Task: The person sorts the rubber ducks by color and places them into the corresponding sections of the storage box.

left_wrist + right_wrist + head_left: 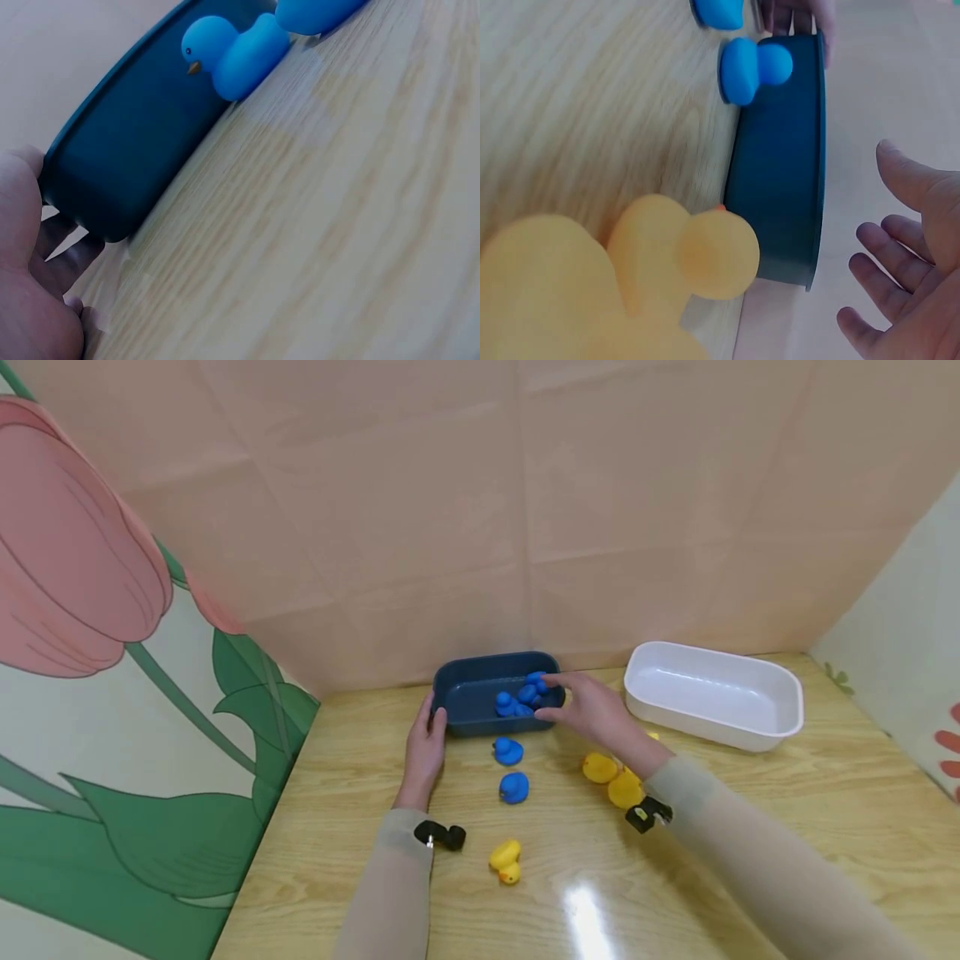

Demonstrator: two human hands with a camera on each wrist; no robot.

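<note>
A dark blue tray [480,727] stands against the back cloth with several blue rubber ducks [517,706] in its right half. My left hand [423,752] holds the tray's left end, with thumb and fingers about the corner. Over the right end is my right hand [592,710], thumb and fingers spread and nothing between them in the right wrist view. In front of the tray sit two more blue ducks, the nearer-to-tray duck [507,751] and another blue duck [514,787] closer to me.
Several yellow rubber ducks [625,789] sit below my right forearm, partly hidden by it. One yellow duck [506,860] lies nearer me on the wooden table [337,860]. A white tray [712,693] stands at the back right. Cloth [420,527] hangs behind the table.
</note>
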